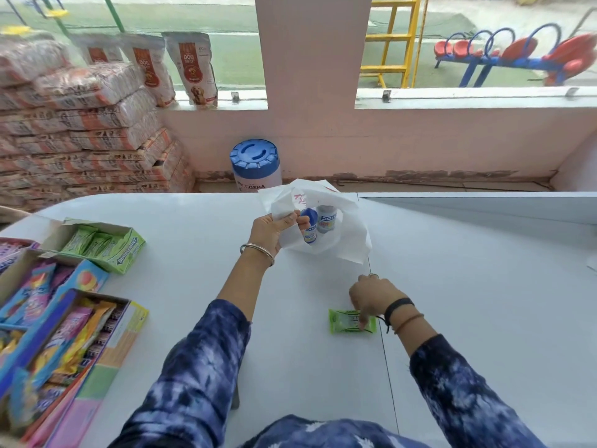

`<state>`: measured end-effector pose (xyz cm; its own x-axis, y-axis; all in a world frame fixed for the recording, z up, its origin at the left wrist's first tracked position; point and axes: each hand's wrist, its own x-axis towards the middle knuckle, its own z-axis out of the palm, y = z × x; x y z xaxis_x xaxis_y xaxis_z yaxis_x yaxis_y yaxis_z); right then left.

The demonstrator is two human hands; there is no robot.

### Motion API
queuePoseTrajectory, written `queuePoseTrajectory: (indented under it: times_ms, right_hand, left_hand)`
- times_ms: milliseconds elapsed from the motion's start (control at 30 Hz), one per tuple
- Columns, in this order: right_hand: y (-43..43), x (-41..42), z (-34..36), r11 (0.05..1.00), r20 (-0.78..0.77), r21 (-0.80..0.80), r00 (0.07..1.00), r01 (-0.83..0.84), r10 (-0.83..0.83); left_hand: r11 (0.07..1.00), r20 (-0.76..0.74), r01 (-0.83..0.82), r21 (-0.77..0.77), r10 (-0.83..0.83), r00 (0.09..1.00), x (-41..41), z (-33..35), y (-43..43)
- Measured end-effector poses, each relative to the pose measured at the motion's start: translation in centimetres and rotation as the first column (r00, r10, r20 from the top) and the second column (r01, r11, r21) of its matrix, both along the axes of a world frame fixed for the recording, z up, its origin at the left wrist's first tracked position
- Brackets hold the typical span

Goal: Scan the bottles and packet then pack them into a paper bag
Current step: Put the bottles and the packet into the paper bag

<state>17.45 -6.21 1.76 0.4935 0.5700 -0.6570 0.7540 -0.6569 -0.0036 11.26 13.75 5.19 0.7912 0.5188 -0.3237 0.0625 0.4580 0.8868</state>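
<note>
A white paper bag [342, 240] lies on the white counter with its mouth facing me. Inside it are two small bottles: one with a blue cap [309, 229] on the left, one with a grey cap [327, 219] on the right. My left hand [274, 232] pinches the bag's left rim and holds the mouth up. A green packet [345, 321] lies flat on the counter nearer to me. My right hand [371, 297] is lowered over it, fingertips touching the packet's right part.
Open display boxes of green gum [106, 244] and colourful sweets [64, 334] line the counter's left side. Behind the counter [484, 286] stand a blue-lidded jar [255, 163], stacked sacks [80, 130] and dog-food pouches [195, 67] at a window.
</note>
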Motion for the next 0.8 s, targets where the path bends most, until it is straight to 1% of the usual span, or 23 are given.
queuePoseTrajectory:
  times_ms: [100,133,167,200,233,267,300,333,367,467,567,667,700,733,800]
  right_hand:
    - [-0.2,0.5,1.1,0.987,-0.117,0.138,0.991,0.087,-0.071]
    - [-0.1,0.8,1.6,0.964,-0.174,0.219,0.978,0.149,-0.112]
    - [0.1,1.0,2.2,0.919,-0.232,0.318,0.959,0.231,-0.161]
    - [0.3,1.1,3.1,0.841,-0.282,0.436,0.936,0.319,-0.209]
    - [0.8,1.1,3.9,0.728,-0.313,0.559,0.914,0.397,-0.258]
    - [1.4,1.2,4.5,0.601,-0.311,0.668,0.898,0.439,-0.31]
    - [2.1,1.3,5.0,0.503,-0.287,0.744,0.89,0.44,-0.355]
    - [3.0,1.2,5.3,0.456,-0.247,0.789,0.892,0.413,-0.38]
    - [4.0,1.1,5.3,0.452,-0.206,0.808,0.9,0.379,-0.385]
    - [7.2,0.4,4.4,0.507,-0.14,0.801,0.923,0.319,-0.36]
    - [9.9,0.0,2.3,0.517,-0.162,0.785,0.919,0.34,-0.359]
    - [10.7,-0.3,1.1,0.534,-0.226,0.762,0.924,0.366,-0.31]
    - [10.3,-0.4,0.8,0.512,-0.229,0.775,0.92,0.37,-0.319]
    - [9.8,-0.5,1.0,0.461,-0.221,0.805,0.909,0.374,-0.352]
    - [8.2,-0.6,1.2,0.282,-0.159,0.902,0.86,0.326,-0.485]
  left_hand:
    - [1.0,-0.013,-0.009,0.008,0.009,1.0,-0.4,-0.3,-0.1]
    - [1.0,-0.011,-0.012,0.003,0.012,1.0,-0.5,-0.3,-0.2]
    - [1.0,-0.011,-0.018,0.003,0.018,1.0,-0.6,-0.4,-0.2]
    - [1.0,-0.018,-0.027,0.005,0.027,0.999,-0.8,-0.3,-0.2]
    - [0.999,-0.03,-0.037,0.012,0.038,0.999,-0.8,-0.3,-0.1]
    - [0.999,-0.045,-0.05,0.019,0.051,0.998,-0.9,-0.2,-0.1]
    - [0.998,-0.059,-0.062,0.025,0.063,0.996,-1.0,-0.3,0.0]
    - [0.997,-0.068,-0.072,0.027,0.074,0.995,-1.1,-0.4,0.1]
    - [0.996,-0.077,-0.08,0.033,0.082,0.994,-1.1,-0.5,0.0]
    - [0.991,-0.099,-0.104,0.085,0.112,0.989,-1.4,-0.7,-0.1]
    - [0.987,-0.101,-0.12,0.11,0.131,0.986,-1.6,-1.0,-0.1]
    - [0.982,-0.125,-0.122,0.141,0.14,0.982,-1.6,-1.0,0.0]
    - [0.983,-0.123,-0.12,0.137,0.137,0.983,-1.7,-1.0,0.0]
    - [0.985,-0.121,-0.115,0.129,0.131,0.984,-1.7,-0.8,0.2]
    - [0.988,-0.131,-0.106,0.11,0.12,0.984,-1.7,-0.6,0.3]
